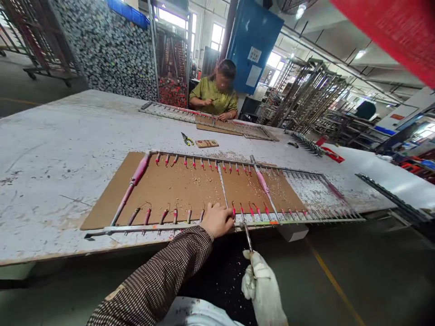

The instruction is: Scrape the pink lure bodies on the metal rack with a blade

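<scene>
Holding tool [249, 239], right hand [261, 277]; left hand [217, 220] hides part of frame [136, 228].

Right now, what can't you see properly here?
- Head view: handle of the thin metal tool, covered by the white-gloved right hand.
- Head view: writing on the lower white paper on the blue metal cabinet, too small.
- Head view: red sheet, blurred, cut off at the top edge.
</scene>
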Tool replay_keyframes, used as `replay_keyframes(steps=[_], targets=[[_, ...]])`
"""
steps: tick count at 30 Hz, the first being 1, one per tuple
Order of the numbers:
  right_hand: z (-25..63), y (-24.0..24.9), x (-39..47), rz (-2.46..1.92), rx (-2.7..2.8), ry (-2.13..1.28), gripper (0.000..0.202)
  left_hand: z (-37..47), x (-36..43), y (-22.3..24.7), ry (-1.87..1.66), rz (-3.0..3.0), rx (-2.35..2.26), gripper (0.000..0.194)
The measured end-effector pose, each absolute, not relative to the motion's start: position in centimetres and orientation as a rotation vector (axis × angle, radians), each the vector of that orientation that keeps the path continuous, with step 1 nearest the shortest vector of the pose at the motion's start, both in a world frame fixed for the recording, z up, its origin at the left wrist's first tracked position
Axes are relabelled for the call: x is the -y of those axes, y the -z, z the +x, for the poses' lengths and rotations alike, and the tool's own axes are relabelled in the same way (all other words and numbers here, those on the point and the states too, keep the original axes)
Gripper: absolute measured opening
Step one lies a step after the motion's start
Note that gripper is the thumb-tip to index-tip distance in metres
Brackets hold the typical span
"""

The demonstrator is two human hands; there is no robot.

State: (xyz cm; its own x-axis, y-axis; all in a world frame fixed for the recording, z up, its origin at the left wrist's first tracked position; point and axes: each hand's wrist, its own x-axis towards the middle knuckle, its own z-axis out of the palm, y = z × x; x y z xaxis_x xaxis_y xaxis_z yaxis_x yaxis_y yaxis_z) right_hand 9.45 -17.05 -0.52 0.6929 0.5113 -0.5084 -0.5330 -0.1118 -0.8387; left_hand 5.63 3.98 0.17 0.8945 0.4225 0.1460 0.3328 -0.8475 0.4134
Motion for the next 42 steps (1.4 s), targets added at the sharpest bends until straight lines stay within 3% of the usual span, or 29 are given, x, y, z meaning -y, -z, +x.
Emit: replay_keyframes(steps=[5,22,42], targets=[[9.2,-1.2,18.1,-1.245,0.187,-0.728,0.062,5.5,-3.9,-0.4,-0.347,2.674,-0.557,0.019],[9.1,0.6,17.0,-1.405,0.005,-0.902,0.077,5.3,-3.9,-0.5,-0.325,2.672,-0.539,0.019],[9.3,0.7,17.1,-1.303,0.07,-0.814,0.071,5.3,-4.1,-0.5,-0.331,2.664,-0.541,0.016]])
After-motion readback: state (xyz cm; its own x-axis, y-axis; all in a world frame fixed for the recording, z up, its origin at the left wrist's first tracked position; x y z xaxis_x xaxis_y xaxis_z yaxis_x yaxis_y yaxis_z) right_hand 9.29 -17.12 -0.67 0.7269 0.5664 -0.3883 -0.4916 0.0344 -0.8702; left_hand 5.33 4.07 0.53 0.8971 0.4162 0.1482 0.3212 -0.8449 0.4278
